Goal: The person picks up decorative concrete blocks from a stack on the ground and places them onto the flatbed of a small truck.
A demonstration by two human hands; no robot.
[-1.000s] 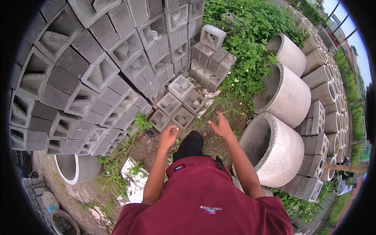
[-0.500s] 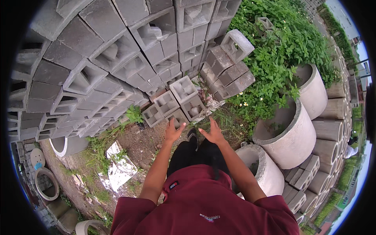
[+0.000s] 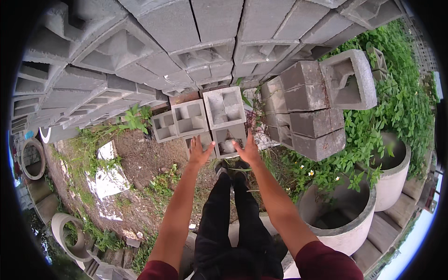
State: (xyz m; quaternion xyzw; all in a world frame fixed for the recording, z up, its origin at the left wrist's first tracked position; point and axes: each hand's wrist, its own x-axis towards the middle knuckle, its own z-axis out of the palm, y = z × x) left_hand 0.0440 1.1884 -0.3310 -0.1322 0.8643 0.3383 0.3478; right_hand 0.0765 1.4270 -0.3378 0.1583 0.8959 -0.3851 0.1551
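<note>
My two hands reach down over a small group of grey hollow concrete blocks at the foot of a block wall. My left hand [image 3: 200, 151], fingers spread, is over the near edge of a low block [image 3: 190, 140]. Beside the right edge of the nearest hollow block [image 3: 228, 133] is my right hand [image 3: 249, 149], also open with the thumb apart. That block lies between the hands; I cannot tell whether either one touches it. Just behind it sits a lighter block [image 3: 224, 107], with two more hollow blocks [image 3: 189, 116] to its left.
A tall wall of stacked blocks [image 3: 163, 28] rises ahead. Several more blocks [image 3: 315, 123] are piled to the right beside leafy plants [image 3: 406, 107]. Large concrete rings [image 3: 345, 233] stand at the lower right. White sheeting [image 3: 109, 179] lies on the ground to the left.
The view has shifted toward the wall, and the blocks look larger. Both hands have come down to the nearest blocks, still open.
</note>
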